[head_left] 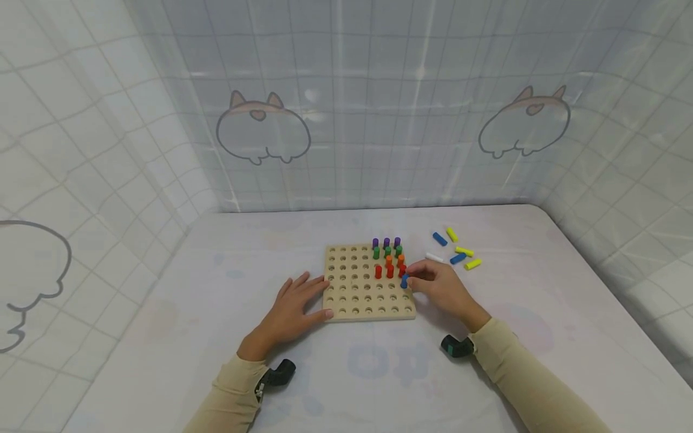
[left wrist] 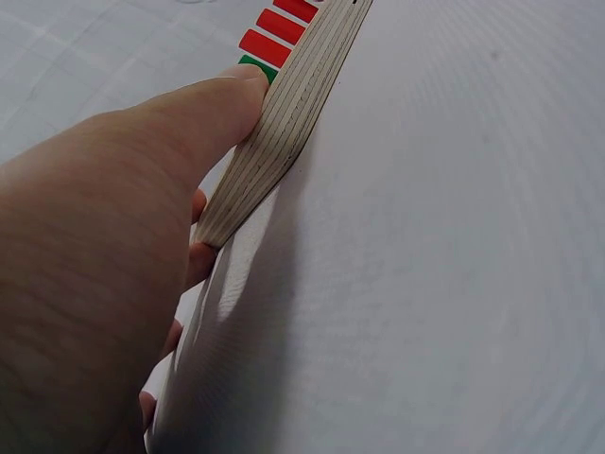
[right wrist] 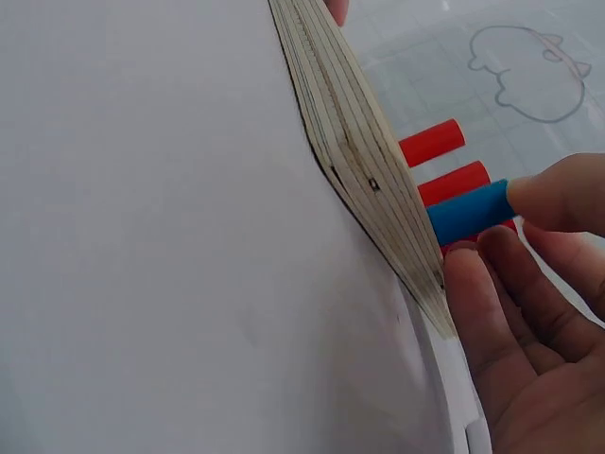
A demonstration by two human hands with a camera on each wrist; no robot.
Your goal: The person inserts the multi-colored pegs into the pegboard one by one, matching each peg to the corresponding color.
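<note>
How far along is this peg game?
Four rows of three pegs already stand in the board: purple, green, orange and red. The right hand holds a blue peg at the board's right edge, while the left hand steadies the board. Six loose pegs lie on the table, and most holes are empty.

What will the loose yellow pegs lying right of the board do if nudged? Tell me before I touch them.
The yellow pegs are small smooth cylinders lying on their sides, so they would probably roll across the table. They look rigid and light, so likely easy to pinch. The cloth-like table cover may slow a roll somewhat.
</note>
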